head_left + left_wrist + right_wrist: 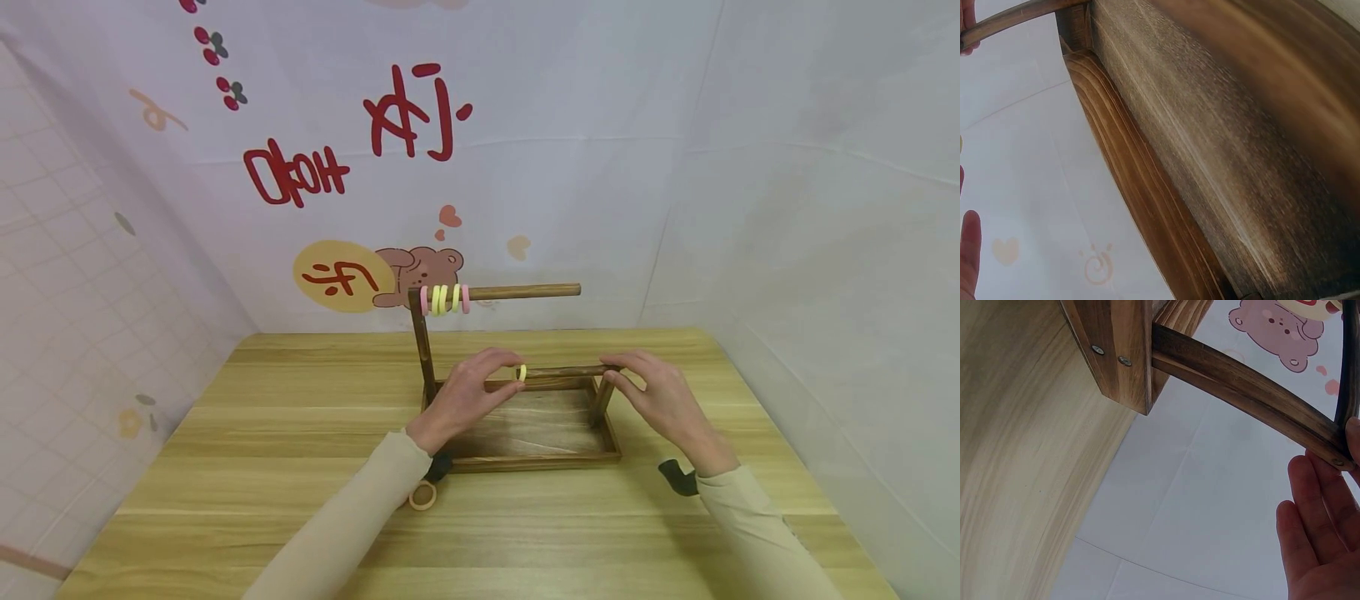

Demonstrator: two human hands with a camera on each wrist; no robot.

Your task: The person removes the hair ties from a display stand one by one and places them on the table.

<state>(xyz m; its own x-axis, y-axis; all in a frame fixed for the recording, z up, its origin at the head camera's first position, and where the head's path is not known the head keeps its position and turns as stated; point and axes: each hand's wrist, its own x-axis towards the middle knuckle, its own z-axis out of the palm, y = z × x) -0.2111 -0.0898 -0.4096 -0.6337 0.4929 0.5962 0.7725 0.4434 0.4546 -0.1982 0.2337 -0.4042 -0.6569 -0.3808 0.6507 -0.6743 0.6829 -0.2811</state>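
Observation:
My left hand (463, 392) pinches a small yellow ring (522, 373) between thumb and fingertips at the free left end of the stand's lower bar (566, 372). Only a few left fingertips (969, 244) reach into the left wrist view. My right hand (660, 400) holds the bar's right end, where it meets the short post (602, 402); the right wrist view shows thumb and fingertips at that corner. Above, several pink and yellow rings (445, 299) hang at the left part of the upper bar (525, 292).
The wooden stand has a shallow rectangular tray base (525, 462) and a tall left post (423, 346). Near the left forearm, a light-rimmed round ring (422, 496) lies on the wooden table (555, 533). A printed cloth (570, 192) hangs behind the table.

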